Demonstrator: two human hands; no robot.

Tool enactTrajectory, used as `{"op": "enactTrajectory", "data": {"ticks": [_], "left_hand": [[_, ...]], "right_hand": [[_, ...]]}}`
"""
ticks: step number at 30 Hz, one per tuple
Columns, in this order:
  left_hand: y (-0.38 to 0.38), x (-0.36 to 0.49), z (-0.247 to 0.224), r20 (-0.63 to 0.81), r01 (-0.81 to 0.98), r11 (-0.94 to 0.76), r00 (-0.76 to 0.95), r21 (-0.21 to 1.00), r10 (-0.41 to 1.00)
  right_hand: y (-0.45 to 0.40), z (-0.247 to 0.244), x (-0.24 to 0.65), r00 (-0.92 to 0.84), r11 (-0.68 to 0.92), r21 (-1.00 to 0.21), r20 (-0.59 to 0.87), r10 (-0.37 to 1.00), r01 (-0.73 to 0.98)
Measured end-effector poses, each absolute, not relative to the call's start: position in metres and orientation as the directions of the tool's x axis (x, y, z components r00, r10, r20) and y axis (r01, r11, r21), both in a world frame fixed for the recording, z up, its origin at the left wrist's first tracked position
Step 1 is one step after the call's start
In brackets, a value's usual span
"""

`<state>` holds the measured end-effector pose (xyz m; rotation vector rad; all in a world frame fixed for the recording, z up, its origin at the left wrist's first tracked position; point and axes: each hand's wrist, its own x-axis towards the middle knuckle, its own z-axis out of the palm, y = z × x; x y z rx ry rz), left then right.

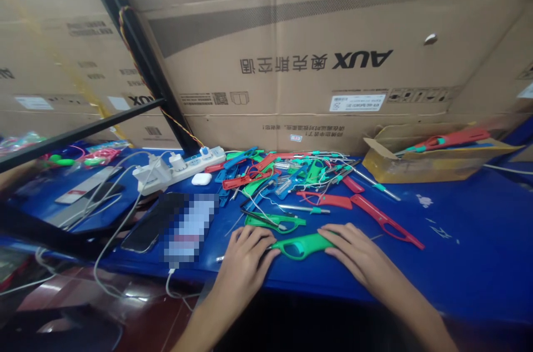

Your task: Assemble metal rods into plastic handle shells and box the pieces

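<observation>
A green plastic lighter body with a teal trigger in its loop lies between my hands near the table's front edge. My left hand pinches its narrow left end, where a bit of dark rod shows. The thumb and fingers of my right hand close round its wide right end. Just behind it lies a green half shell with a dark rod and a white wire. Two red shell pieces lie to the right, and a silver rod with a teal piece lies behind.
Mixed red, blue and green shells and wires are heaped at the back. A cardboard box holding red lighters stands back right. Phones and a power strip with cables are on the left, beside a black metal frame.
</observation>
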<state>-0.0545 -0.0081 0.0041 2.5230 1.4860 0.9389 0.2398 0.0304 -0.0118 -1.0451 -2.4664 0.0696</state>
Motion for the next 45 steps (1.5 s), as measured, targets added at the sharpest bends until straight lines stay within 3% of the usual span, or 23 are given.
{"op": "enactTrajectory", "data": {"ticks": [13, 24, 39, 45], "left_hand": [[-0.006, -0.05, 0.007, 0.45, 0.784, -0.53, 0.364, 0.325, 0.815], [-0.011, -0.04, -0.003, 0.495, 0.85, -0.504, 0.376, 0.153, 0.784], [-0.005, -0.033, 0.003, 0.459, 0.792, -0.597, 0.487, 0.126, 0.743], [-0.003, -0.024, -0.001, 0.549, 0.739, -0.657, 0.492, 0.147, 0.676]], "right_hand": [[0.028, -0.011, 0.24, -0.563, 0.665, -0.318, 0.359, 0.744, 0.676], [0.028, -0.007, 0.237, -0.546, 0.622, -0.337, 0.301, 0.782, 0.707], [0.024, -0.007, 0.235, -0.575, 0.741, -0.107, 0.56, 0.596, 0.663], [0.02, -0.008, 0.239, -0.582, 0.758, 0.005, 0.644, 0.496, 0.652]]}}
